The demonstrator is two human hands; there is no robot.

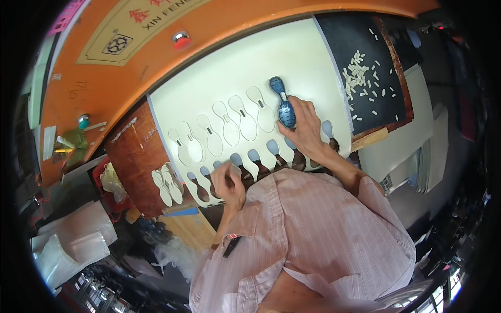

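Note:
A blue metal cutting die (pixel 286 113), shaped like a shoe sole, stands on a pale sheet (pixel 219 73) toward its right side. My right hand (pixel 305 122) grips its near end between thumb and fingers. To the left, a row of sole-shaped cuts (pixel 226 122) runs across the sheet, with cut pieces still lying in the outlines. Along the near edge the sheet has several open sole-shaped gaps. My left hand (pixel 228 183) hovers over that edge near the gaps, fingers bent but smeared by motion; whether it holds anything is hidden.
An orange machine beam (pixel 219 39) with a red button (pixel 181 40) spans the far side. Small white strips (pixel 360 75) lie scattered on a black board (pixel 334 39) at right. Cut soles (pixel 167 185) sit stacked at the left on a brown board (pixel 136 156).

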